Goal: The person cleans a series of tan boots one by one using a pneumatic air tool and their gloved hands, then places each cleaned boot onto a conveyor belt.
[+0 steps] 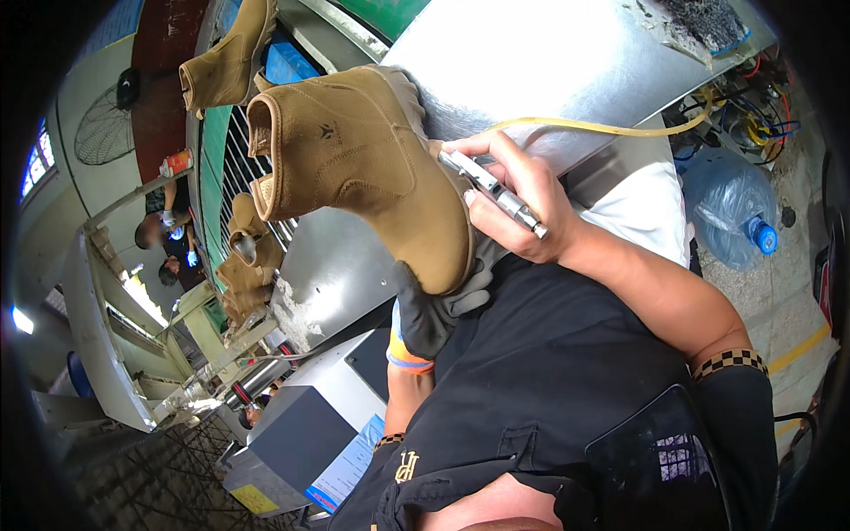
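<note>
A tan ankle boot (354,155) is held up in front of me, its opening to the left and its toe low toward my body. My left hand (434,310), in a dark-palmed glove with an orange and white cuff, grips the boot around the toe. Bare fingers of my right hand (531,190) close around a silver pen-shaped metal tool (506,202). The tool's upper end is beside the boot's sole edge; whether it touches is unclear. A yellow hose (602,126) runs from behind my right hand across a shiny metal surface (531,62).
Another tan boot (235,57) stands at the upper left, and several more boots (243,283) lie by a slatted rack. A blue-capped plastic bottle (730,212) and tangled wires (766,119) are at right. A grey machine box (305,425) stands lower left. People (164,230) work far left.
</note>
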Demonstrator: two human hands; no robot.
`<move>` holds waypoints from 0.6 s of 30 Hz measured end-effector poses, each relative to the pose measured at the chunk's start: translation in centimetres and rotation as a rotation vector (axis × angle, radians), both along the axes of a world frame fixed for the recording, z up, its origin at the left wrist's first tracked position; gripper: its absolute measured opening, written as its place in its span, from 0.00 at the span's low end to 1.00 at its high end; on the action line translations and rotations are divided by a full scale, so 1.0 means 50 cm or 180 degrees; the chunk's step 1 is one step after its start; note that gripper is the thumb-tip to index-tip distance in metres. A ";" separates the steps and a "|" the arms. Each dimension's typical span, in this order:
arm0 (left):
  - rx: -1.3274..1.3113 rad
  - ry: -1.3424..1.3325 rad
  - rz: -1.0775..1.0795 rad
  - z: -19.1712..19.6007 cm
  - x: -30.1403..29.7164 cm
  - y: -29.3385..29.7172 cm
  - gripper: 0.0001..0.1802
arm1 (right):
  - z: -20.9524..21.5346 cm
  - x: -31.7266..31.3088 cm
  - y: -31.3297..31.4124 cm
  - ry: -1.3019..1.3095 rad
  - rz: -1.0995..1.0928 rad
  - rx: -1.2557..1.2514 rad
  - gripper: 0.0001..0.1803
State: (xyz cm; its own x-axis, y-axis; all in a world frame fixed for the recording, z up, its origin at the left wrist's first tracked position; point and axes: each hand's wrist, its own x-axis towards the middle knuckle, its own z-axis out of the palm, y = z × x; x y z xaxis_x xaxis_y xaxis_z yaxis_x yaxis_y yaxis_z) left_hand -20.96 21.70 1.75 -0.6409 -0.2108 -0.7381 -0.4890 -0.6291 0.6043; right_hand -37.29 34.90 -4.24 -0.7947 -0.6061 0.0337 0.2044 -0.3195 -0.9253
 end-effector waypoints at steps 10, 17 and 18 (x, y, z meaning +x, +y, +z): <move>0.0408 0.0122 -0.0161 -0.002 -0.024 0.021 0.53 | 0.024 -0.012 0.080 0.0047 0.0448 0.0292 0.22; 0.1229 0.0308 0.0006 -0.018 -0.047 0.048 0.55 | 0.043 -0.009 0.138 -0.0179 0.0640 0.0491 0.24; 0.1641 0.0478 0.0070 -0.035 -0.047 0.050 0.56 | 0.035 -0.012 0.145 0.0148 0.0556 0.0659 0.23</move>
State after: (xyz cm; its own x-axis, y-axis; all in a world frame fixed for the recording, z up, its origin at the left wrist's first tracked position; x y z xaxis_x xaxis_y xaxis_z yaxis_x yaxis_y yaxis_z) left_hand -23.29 24.19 -0.01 -0.7468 0.1402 -0.6501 -0.4045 -0.8717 0.2766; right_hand -37.89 42.14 -2.47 -0.6780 -0.7316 -0.0712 0.1956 -0.0861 -0.9769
